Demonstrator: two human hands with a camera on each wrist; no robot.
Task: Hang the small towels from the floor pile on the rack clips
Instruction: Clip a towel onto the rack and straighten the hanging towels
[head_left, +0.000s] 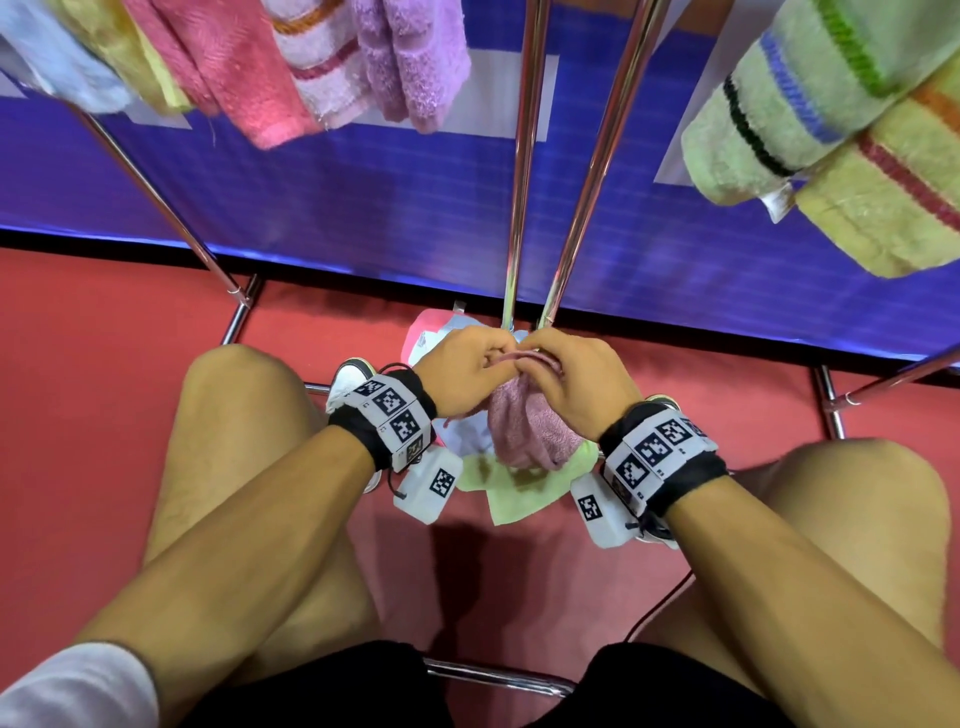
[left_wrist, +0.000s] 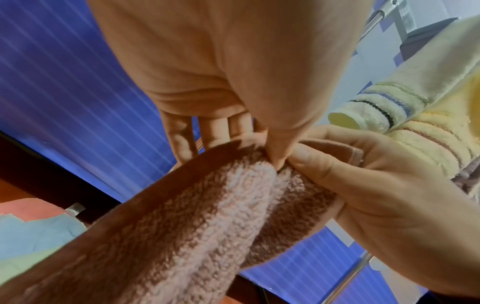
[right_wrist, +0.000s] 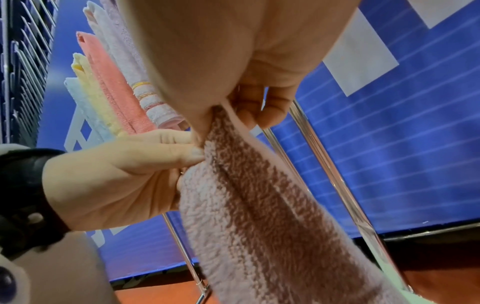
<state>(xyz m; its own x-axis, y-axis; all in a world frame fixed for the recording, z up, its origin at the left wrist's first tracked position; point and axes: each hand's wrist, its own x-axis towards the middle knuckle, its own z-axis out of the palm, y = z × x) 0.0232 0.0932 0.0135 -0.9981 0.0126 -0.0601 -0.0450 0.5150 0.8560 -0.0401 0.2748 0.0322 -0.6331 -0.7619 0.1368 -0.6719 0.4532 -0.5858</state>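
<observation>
A dusty pink terry towel (head_left: 524, 431) hangs bunched between my two hands, just above the floor pile. My left hand (head_left: 480, 358) pinches its top hem with thumb and fingers. My right hand (head_left: 550, 358) grips the same hem right beside it, knuckles nearly touching. In the left wrist view the left thumb (left_wrist: 278, 156) presses the hem of the towel (left_wrist: 207, 216) against the right hand's thumb (left_wrist: 309, 158). The right wrist view shows the right fingers (right_wrist: 259, 111) curled behind the towel (right_wrist: 259, 205). A light green towel (head_left: 514, 488) and others lie in the pile below. No clips are in view.
Two chrome rack poles (head_left: 524, 156) rise behind my hands, with base tubes (head_left: 826, 400) on the red floor. Hung towels fill the upper left (head_left: 249, 67) and upper right (head_left: 810, 109). A blue banner (head_left: 311, 182) stands behind. My bare knees flank the pile.
</observation>
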